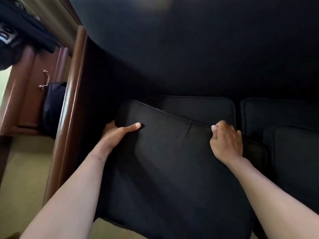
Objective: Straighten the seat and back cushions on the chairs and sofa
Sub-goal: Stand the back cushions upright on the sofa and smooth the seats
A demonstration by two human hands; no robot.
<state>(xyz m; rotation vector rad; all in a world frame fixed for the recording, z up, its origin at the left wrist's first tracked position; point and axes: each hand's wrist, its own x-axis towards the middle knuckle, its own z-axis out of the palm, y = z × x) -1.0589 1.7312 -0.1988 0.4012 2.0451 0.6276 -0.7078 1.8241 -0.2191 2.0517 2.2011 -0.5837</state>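
Observation:
A large black seat cushion (169,166) with piped edges lies tilted across the sofa's left seat, its far left corner raised. My left hand (119,133) grips its left edge, thumb pressed on top and fingers underneath. My right hand (226,142) is closed on the piped far edge near the right corner. Behind it another black cushion (203,109) lies flat, and to the right sit two more black cushions (283,114). The dark sofa back (189,54) fills the upper half of the view.
The sofa's brown wooden arm (74,94) runs down the left side. Beyond it stand a wooden cabinet with a metal handle (44,80), a dark bag (53,107) and dark clothing (19,37) hanging above. The pale yellowish floor (25,169) lies at lower left.

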